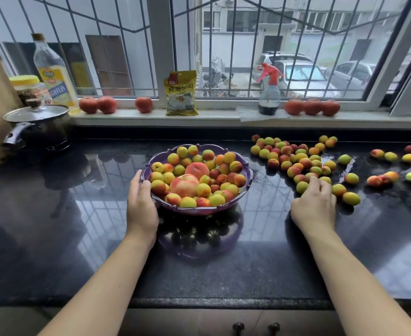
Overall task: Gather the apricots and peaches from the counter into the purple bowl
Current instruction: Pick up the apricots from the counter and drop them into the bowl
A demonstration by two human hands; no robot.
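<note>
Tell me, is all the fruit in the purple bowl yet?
Not yet. The purple bowl is already heaped with apricots and two peaches. The left hand holds the bowl's rim, while the right hand reaches into the apricots on the counter; whether it holds one is unclear. A big cluster there and scattered ones further right are left.

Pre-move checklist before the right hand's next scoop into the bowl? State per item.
1. Purple bowl steadied: ok, left hand holds its near-left rim.
2. Right hand on fruit: ok, fingers curled over apricots at the near edge of the apricot pile.
3. How many apricots it grips: cannot tell, fingers hide them.
4. Room in bowl: not ok, fruit already heaps to the rim around two peaches.
5. Path from pile to bowl: ok, bare counter between them.
6. Counter dry: not ok, water shows near the pile.
</note>
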